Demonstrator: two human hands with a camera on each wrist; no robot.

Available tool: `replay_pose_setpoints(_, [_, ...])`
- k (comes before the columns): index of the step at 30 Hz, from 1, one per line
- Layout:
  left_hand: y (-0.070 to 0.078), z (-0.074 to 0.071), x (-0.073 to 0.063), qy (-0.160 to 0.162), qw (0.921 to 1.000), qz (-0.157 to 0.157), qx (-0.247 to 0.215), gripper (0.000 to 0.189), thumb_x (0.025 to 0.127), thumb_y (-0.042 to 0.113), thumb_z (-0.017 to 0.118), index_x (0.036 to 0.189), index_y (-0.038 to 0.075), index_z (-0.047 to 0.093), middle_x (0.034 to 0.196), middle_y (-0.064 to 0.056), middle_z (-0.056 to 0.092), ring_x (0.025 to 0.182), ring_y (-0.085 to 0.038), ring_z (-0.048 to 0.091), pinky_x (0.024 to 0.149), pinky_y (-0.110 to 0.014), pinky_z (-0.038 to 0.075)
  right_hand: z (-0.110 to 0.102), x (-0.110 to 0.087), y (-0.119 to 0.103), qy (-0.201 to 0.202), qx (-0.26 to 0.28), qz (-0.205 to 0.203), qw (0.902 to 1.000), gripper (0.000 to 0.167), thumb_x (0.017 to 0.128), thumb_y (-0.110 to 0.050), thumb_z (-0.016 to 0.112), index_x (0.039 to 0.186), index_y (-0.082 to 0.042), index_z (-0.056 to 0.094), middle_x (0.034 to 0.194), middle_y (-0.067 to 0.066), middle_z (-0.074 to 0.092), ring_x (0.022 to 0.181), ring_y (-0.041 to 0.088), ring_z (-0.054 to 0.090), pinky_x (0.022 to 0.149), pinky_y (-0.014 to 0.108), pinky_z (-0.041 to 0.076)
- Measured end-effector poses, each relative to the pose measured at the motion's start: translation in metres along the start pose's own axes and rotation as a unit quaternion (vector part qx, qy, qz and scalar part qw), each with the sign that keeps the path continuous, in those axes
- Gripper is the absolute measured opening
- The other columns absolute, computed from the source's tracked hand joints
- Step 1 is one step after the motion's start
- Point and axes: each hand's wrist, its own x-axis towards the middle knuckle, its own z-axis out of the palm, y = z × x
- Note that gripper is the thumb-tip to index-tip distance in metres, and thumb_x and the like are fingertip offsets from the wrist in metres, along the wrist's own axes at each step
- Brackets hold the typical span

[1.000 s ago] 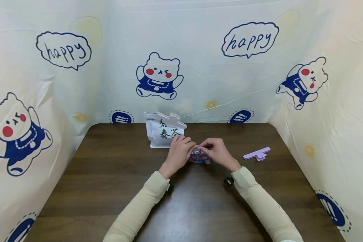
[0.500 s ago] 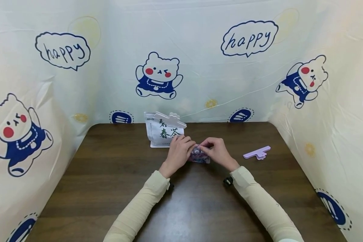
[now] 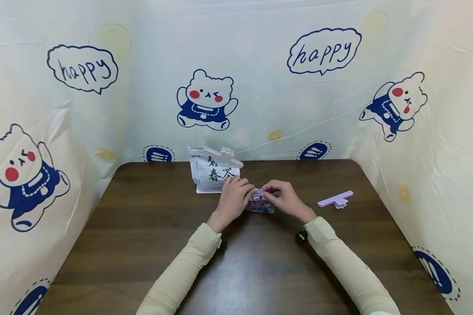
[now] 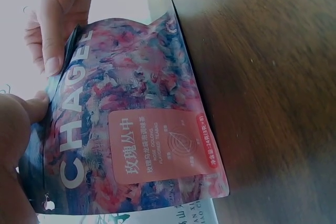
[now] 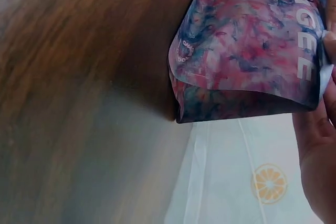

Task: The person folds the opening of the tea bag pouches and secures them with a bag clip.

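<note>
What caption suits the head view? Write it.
Left grip and right grip hold a pouch between bag and purple clip.

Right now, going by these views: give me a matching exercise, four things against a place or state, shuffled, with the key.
Things
1. Patterned pouch
2. White bag
3. Lilac clip
4. Pale clip

Place or state
A. Fastened across the top of a bag
B. Lying on the table, apart from both hands
C. Held near its top edge by the left hand and the right hand
D. Upright, with large green characters on its front

Pairs: 1-C, 2-D, 3-B, 4-A
</note>
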Motion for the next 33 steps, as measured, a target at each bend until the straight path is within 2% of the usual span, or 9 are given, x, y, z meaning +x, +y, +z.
replay_pose_setpoints(7, [0.000, 0.001, 0.001, -0.004, 0.9999, -0.003, -0.012, 0.016, 0.099, 0.026, 0.068, 0.094, 0.016, 0.079, 0.086, 0.004, 0.069, 0.084, -0.018, 0.059, 0.079, -0.038, 0.041, 0.001, 0.000, -0.002, -0.009, 0.007, -0.004, 0.9999, 0.004, 0.095, -0.004, 0.071, 0.094, -0.008, 0.072, 0.091, 0.003, 0.069, 0.083, 0.014, 0.065, 0.075, 0.041, 0.060])
replay_pose_setpoints(15, [-0.001, 0.000, 0.002, -0.009, 0.9998, -0.008, -0.017, 0.016, 0.099, 0.025, 0.068, 0.094, 0.015, 0.079, 0.086, 0.003, 0.069, 0.084, -0.019, 0.060, 0.079, -0.038, 0.041, 0.004, -0.001, 0.000, 0.023, -0.014, -0.018, 0.9995, 0.010, 0.091, -0.002, 0.074, 0.094, -0.011, 0.074, 0.090, 0.001, 0.071, 0.083, 0.015, 0.068, 0.076, 0.034, 0.059])
replay_pose_setpoints(19, [-0.001, 0.000, 0.003, -0.012, 0.9998, -0.010, -0.016, 0.017, 0.099, 0.026, 0.068, 0.095, 0.015, 0.079, 0.086, 0.003, 0.069, 0.084, -0.019, 0.060, 0.078, -0.038, 0.042, 0.005, -0.003, 0.000, 0.040, -0.026, -0.022, 0.9986, 0.012, 0.087, 0.002, 0.077, 0.096, -0.006, 0.076, 0.091, 0.008, 0.073, 0.081, 0.020, 0.069, 0.075, 0.037, 0.059])
replay_pose_setpoints(26, [-0.001, 0.001, 0.002, -0.010, 0.9999, -0.010, -0.009, 0.017, 0.099, 0.027, 0.068, 0.094, 0.015, 0.079, 0.087, 0.004, 0.069, 0.084, -0.018, 0.060, 0.079, -0.038, 0.041, -0.001, -0.001, -0.027, 0.040, -0.015, -0.027, 0.9987, 0.008, 0.085, 0.010, 0.075, 0.091, 0.005, 0.074, 0.084, 0.016, 0.070, 0.074, 0.025, 0.064, 0.068, 0.046, 0.057])
replay_pose_setpoints(29, [-0.001, 0.001, 0.002, -0.011, 0.9999, -0.010, -0.007, 0.018, 0.099, 0.028, 0.067, 0.095, 0.015, 0.079, 0.087, 0.004, 0.069, 0.085, -0.018, 0.060, 0.080, -0.038, 0.042, -0.003, 0.000, -0.035, 0.041, -0.018, -0.045, 0.9980, 0.009, 0.085, 0.013, 0.073, 0.090, 0.006, 0.076, 0.083, 0.017, 0.069, 0.075, 0.025, 0.063, 0.067, 0.040, 0.055])
replay_pose_setpoints(33, [0.000, 0.001, 0.002, -0.012, 0.9998, -0.012, -0.004, 0.017, 0.099, 0.028, 0.068, 0.094, 0.016, 0.079, 0.087, 0.004, 0.069, 0.085, -0.017, 0.060, 0.081, -0.038, 0.042, -0.001, 0.000, -0.035, 0.054, -0.026, -0.068, 0.9959, 0.010, 0.083, 0.015, 0.074, 0.088, 0.007, 0.077, 0.081, 0.017, 0.070, 0.074, 0.026, 0.064, 0.070, 0.023, 0.050])
